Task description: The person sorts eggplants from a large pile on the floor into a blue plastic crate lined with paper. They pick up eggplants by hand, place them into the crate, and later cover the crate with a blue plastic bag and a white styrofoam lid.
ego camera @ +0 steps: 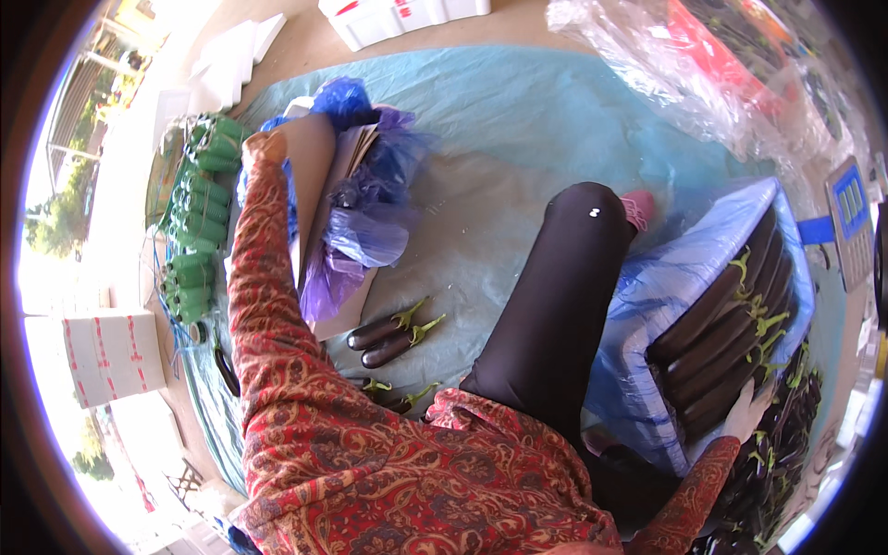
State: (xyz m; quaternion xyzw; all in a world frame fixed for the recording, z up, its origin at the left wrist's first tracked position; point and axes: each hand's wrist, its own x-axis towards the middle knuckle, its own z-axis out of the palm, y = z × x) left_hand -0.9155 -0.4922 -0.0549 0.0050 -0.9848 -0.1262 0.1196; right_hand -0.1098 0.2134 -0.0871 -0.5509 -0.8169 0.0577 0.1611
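Note:
On the left, my left hand [265, 147] is closed at the edge of a curved brown cardboard sheet [309, 159]; its fingertips are partly hidden. Beside the sheet lie bunched blue and purple plastic bags [368, 229] and more cardboard. At the lower right, my right hand [749, 413] rests with fingers apart at the end of a row of long eggplants [721, 347]. These lie side by side in a box lined with blue plastic [642, 333], their green stems towards the right. Near my lap, a few loose eggplants [388, 340] lie on the tarp.
A blue-green tarp [485, 104] covers the floor. Green netted rolls [205, 208] stand left, near a white taped box [114, 357]. A white foam box [409, 17] is at the top. More eggplants [770, 458] are heaped lower right; a scale display [850, 201] and clear plastic [666, 76] lie beyond.

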